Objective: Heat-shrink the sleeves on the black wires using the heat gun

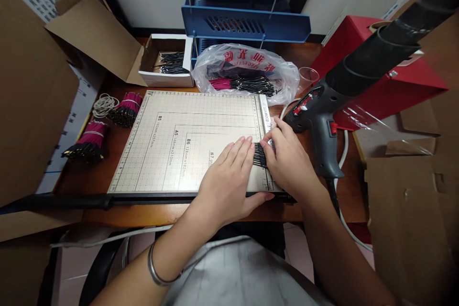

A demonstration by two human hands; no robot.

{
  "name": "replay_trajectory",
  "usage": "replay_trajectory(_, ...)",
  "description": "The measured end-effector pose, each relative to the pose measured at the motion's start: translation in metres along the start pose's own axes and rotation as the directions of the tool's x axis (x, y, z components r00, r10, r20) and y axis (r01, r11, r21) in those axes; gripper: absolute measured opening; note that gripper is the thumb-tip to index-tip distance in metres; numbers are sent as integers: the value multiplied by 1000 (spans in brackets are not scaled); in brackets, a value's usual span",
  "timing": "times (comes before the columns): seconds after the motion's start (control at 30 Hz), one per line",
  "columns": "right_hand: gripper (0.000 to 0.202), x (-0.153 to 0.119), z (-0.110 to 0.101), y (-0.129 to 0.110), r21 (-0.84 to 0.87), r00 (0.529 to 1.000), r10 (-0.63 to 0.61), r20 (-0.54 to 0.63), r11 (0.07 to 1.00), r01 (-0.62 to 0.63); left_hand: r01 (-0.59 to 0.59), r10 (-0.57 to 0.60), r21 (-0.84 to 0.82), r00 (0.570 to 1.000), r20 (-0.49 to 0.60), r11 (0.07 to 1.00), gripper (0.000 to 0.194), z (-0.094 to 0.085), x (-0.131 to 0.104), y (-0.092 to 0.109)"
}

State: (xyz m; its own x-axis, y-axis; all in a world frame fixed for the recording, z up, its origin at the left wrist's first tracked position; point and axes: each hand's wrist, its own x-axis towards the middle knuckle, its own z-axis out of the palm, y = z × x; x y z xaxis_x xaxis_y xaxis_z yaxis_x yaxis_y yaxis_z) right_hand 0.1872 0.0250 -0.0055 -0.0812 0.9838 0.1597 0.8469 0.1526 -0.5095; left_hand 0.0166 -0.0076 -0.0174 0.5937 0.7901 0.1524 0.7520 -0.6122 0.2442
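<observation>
A cream paper trimmer [150, 153] with a printed grid and paper-size marks lies in front of me. Near its right side is a row of thin black wires [259, 155], laid side by side. My left hand [229, 172] rests flat over the left part of these wires, fingers stretched out together and thumb along the board's front edge. At the wires' right ends, my right hand [287, 153] is closed, thumb and forefinger bent against them beside the trimmer's metal strip [264, 110]. The parts of the wires under both hands are hidden.
Two bundles of magenta-and-black wires [93, 135] sit left of the trimmer. Behind stand an open white box [165, 80] and a plastic bag [287, 74] holding more wires. A heat gun [324, 138] rises close to my right hand. The trimmer's black handle [71, 202] extends leftward.
</observation>
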Motion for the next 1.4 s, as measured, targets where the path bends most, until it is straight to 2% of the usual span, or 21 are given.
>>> replay_trajectory(0.13,12,0,-1,1,52,1000,24,-6,998,-24,-3,3,9,1000,0,1000,99,0,0,0)
replay_trajectory(0.27,35,2,1,1,150,995,88,-52,985,-80,-1,0,24,1000,14,1000,100,-1,-1,0)
replay_trajectory(0.33,44,4,1,-1,157,989,146,-18,977,-141,3,-4,30,1000,23,1000,101,-1,0,1)
replay_trajectory(0.43,47,5,1,-3,131,978,203,48,969,-207,6,-7,32,1000,28,999,100,-2,0,1)
replay_trajectory(0.57,47,9,3,-3,153,985,168,44,973,-173,5,-5,29,1000,19,1000,99,-2,1,1)
replay_trajectory(0.67,48,10,0,2,194,985,153,83,967,-167,9,-10,28,1000,19,1000,99,-2,0,1)
replay_trajectory(0.83,48,-8,-14,8,333,984,137,113,928,-167,5,-5,23,1000,3,1000,100,-1,0,0)
replay_trajectory(0.97,69,-32,-18,3,326,979,62,196,937,-125,-4,4,20,1000,1,1000,99,-2,0,0)
replay_trajectory(1.07,81,-38,-14,-1,276,983,72,168,954,-117,-8,8,18,1000,-2,1000,96,-2,0,0)
replay_trajectory(1.17,80,-36,-9,-2,268,987,106,123,954,-136,-5,5,28,1000,-6,1000,97,-2,0,1)
replay_trajectory(1.4,63,-39,0,-2,300,984,126,128,940,-159,8,-8,47,1000,12,999,97,-1,1,4)
